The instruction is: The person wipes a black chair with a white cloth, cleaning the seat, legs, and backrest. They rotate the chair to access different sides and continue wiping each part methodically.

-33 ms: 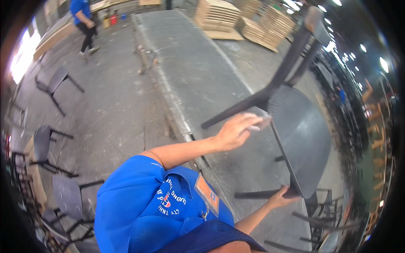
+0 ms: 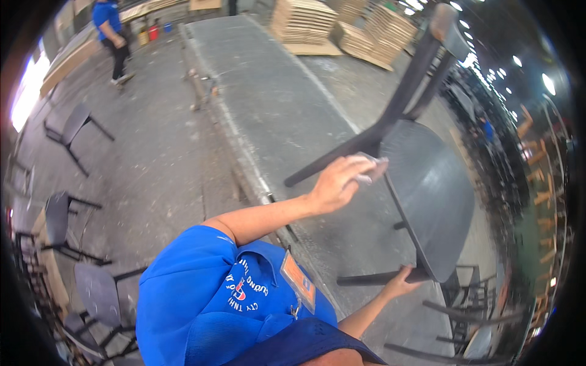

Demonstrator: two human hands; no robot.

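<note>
A black wooden chair (image 2: 430, 195) lies on its side on the long grey bench, its seat facing right and its backrest reaching up to the far right. My left hand (image 2: 334, 185) is closed around a small, thin, folded pale-brown pad (image 2: 365, 177), which looks like sandpaper. This pad is at the side edge of the seat, close to the rear leg; blur hides whether it touches. Lower down, my right hand (image 2: 401, 284) grips the chair's front leg where it meets the seat corner. Its thumb rests up against the joint, and the other fingers are partly hidden.
The grey bench (image 2: 268, 79) runs away from me. Several dark chairs stand on the floor at left, one of them a grey-seated chair (image 2: 97, 293). More chair frames (image 2: 473, 311) are at lower right. Wooden board stacks (image 2: 302, 21) and a person in blue (image 2: 110, 36) are farther off.
The whole view has shifted slightly, so the bench and chair appear a little farther left and up. Both hands keep their places on the chair and pad.
</note>
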